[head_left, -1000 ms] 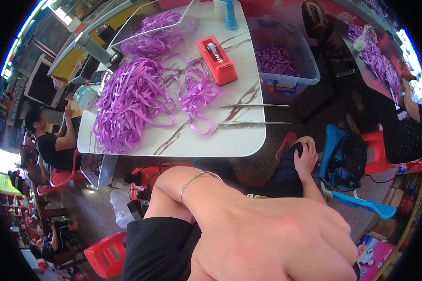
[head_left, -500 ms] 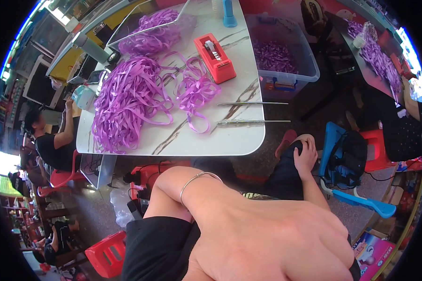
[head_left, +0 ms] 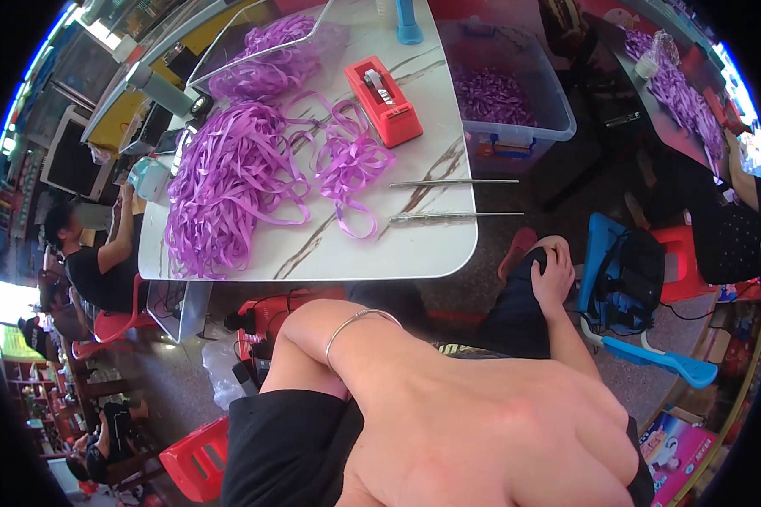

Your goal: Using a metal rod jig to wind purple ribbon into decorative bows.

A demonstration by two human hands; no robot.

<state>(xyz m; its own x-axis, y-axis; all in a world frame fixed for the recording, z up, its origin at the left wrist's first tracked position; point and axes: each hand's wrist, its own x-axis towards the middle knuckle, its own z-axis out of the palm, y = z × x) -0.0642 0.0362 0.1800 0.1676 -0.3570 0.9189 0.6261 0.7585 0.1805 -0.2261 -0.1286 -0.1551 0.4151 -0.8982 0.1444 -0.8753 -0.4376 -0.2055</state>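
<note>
Close to the camera, my left hand (head_left: 490, 431) fills the lower middle, its back toward me and a thin metal bangle (head_left: 344, 324) on the wrist. Its fingers bend away and run out of the picture, so what they do is hidden. My right hand (head_left: 554, 269) rests on my knee beyond the table's right corner, fingers apart and nothing in it. On the white marbled table (head_left: 355, 258) lie a big heap of purple ribbon loops (head_left: 220, 186), a smaller bunch (head_left: 351, 160), a red tape dispenser (head_left: 385, 101) and two thin metal rods (head_left: 455, 182), (head_left: 457, 216).
A clear bin (head_left: 516, 131) of purple pieces stands right of the table. More ribbon (head_left: 266, 63) fills a clear box at the back. A blue chair (head_left: 604, 245) with a black backpack (head_left: 634, 279) is at right, red stools (head_left: 196, 460) at left. Other people sit nearby.
The view has shifted very slightly. Both my hands keep their places, and the things on the table lie as before.
</note>
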